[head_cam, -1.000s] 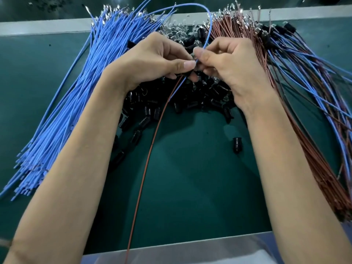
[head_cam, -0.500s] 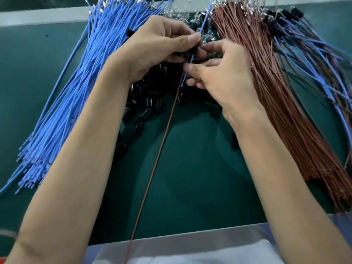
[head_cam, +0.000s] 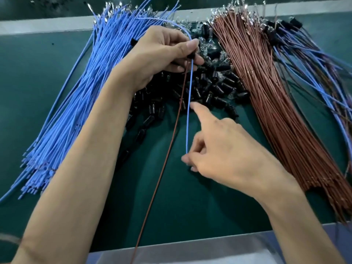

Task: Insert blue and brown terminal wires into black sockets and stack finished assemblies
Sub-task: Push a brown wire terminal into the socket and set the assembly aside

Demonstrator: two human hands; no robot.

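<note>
The green tabletop (head_cam: 30, 96) carries all parts. On its left lies the blue wire bundle (head_cam: 76, 111), long axis running from the near-left to the far centre, metal terminals at the far end. On the right lies the brown wire bundle (head_cam: 276, 111), long axis from near-right to far centre, terminals also far. The finished assemblies (head_cam: 314, 63) lie at the far right, sockets toward the far edge. A pile of black sockets (head_cam: 215, 88) lies between the two bundles.

The left hand (head_cam: 158, 54) is above the far centre and grasps one black socket (head_cam: 191, 55) between thumb and fingers. The right hand (head_cam: 224, 153), nearer, pinches the blue wire (head_cam: 188, 111) at its lower part; its index finger (head_cam: 200, 113) is extended toward the far left, tip just beside the wire.

The blue wire runs near-vertically from the socket toward the near edge. The brown wire (head_cam: 167, 149) runs from the socket down to the near edge, tilted left.
</note>
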